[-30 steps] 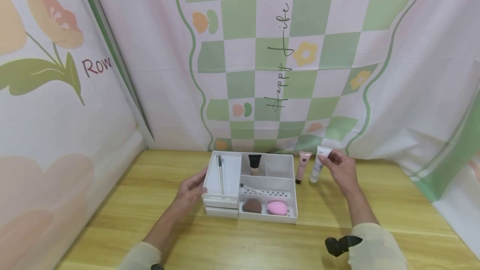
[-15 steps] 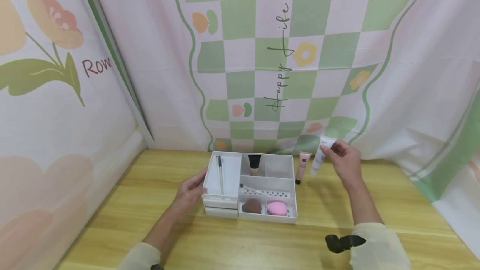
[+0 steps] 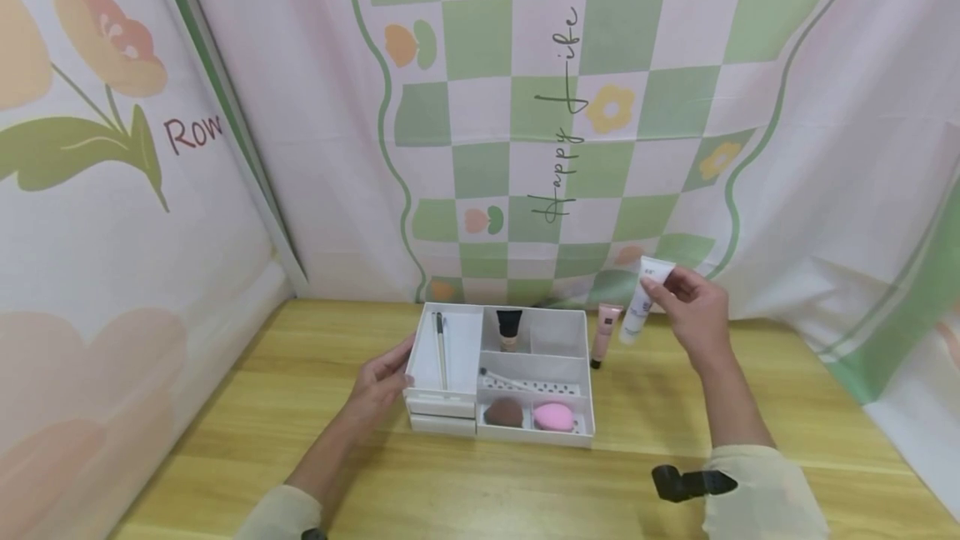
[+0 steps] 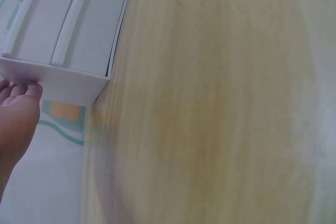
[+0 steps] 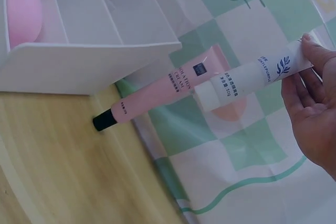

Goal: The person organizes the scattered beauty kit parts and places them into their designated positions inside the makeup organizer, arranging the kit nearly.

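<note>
My right hand (image 3: 697, 315) pinches a white squeeze tube (image 3: 637, 317) near its flat crimped end, thumb in front. The tube hangs tilted, cap down, above the table. Beside it a pink cream tube (image 3: 604, 336) stands on its black cap; in the right wrist view the white tube (image 5: 244, 80) overlaps its upper part. My left hand (image 3: 381, 380) rests against the left side of a white makeup organizer (image 3: 536, 437). In the left wrist view its fingers (image 4: 23, 90) touch the side wall below the drawer fronts (image 4: 94, 24).
The organizer's compartments hold slim brushes (image 3: 441, 352), a black-capped foundation tube (image 3: 509, 330), a thin white stick (image 3: 506, 379), a brown sponge (image 3: 504, 412) and a pink sponge (image 3: 555, 417). A patterned curtain (image 3: 555, 165) hangs along the back edge of the wooden table (image 3: 480, 490).
My right hand has lifted the white tube off the table, up and slightly to the right. The left hand, the organizer and the pink tube have stayed in place.
</note>
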A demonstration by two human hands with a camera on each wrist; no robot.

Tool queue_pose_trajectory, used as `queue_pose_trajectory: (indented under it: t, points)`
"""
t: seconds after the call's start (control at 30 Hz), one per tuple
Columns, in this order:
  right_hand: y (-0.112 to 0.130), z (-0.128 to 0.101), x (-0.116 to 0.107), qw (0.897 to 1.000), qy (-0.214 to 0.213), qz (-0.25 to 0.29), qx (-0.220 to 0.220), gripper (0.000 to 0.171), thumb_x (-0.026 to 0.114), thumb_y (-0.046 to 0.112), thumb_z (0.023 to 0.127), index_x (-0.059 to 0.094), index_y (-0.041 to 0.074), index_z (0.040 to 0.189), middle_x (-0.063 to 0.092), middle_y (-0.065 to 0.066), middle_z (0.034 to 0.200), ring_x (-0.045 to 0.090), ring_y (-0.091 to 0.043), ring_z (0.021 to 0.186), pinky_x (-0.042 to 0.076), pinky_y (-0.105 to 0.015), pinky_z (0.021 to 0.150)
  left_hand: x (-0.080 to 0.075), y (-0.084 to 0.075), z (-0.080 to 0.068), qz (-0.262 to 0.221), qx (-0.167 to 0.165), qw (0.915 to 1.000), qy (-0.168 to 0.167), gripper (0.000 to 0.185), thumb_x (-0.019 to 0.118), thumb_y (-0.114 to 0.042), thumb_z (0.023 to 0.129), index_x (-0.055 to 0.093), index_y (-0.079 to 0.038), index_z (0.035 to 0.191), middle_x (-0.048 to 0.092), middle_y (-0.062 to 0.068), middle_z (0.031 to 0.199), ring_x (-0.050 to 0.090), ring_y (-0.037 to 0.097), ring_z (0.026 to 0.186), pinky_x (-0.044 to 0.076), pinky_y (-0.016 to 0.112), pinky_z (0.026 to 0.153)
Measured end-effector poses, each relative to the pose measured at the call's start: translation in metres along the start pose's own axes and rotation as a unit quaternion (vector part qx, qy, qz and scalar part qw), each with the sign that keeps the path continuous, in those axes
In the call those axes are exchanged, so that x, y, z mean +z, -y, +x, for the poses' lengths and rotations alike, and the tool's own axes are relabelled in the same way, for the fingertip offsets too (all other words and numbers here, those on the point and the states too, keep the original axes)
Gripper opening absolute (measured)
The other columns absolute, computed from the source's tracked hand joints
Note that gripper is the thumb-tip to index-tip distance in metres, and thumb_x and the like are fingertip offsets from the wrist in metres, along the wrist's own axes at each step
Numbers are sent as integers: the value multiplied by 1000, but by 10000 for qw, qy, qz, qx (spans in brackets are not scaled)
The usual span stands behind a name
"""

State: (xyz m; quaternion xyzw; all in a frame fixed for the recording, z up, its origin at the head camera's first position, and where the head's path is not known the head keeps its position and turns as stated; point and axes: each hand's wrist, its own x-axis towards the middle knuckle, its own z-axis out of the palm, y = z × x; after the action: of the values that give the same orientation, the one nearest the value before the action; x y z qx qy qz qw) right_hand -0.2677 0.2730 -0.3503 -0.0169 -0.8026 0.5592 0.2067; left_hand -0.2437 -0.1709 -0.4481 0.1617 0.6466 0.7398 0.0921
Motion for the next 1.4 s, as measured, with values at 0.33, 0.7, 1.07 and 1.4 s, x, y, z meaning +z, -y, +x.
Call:
queue_pose_trajectory:
  t: [0.33,0.7,1.07,1.4]
  points:
    - [21,-3,8,9976,228,392,-515,14,73,15,92,70,25,101,69,30,89,63,8,84,56,-5,75,-1,0,1,51,-55,10000,16,68,46,5,94,21,5,158,15,17,171,14,34,159,35,16,117]
    - [33,-6,20,9948,523,570,-668,15,74,12,92,71,26,98,70,26,88,64,6,82,58,-8,73,-1,2,1,36,-35,10000,-27,69,47,6,93,22,7,157,15,18,171,15,35,159,36,13,115]
    - [41,-8,37,9903,838,640,-905,13,73,10,92,71,11,105,69,26,93,67,6,85,59,-9,76,-3,2,2,4,-51,10000,50,69,47,4,94,21,5,158,15,17,171,14,34,159,36,16,116]
    - [41,-10,52,9921,967,493,-623,32,72,13,93,65,-10,115,66,27,83,63,5,82,59,-11,74,-2,2,2,90,-108,9999,41,68,48,1,96,22,3,159,16,15,171,14,32,160,34,17,117]
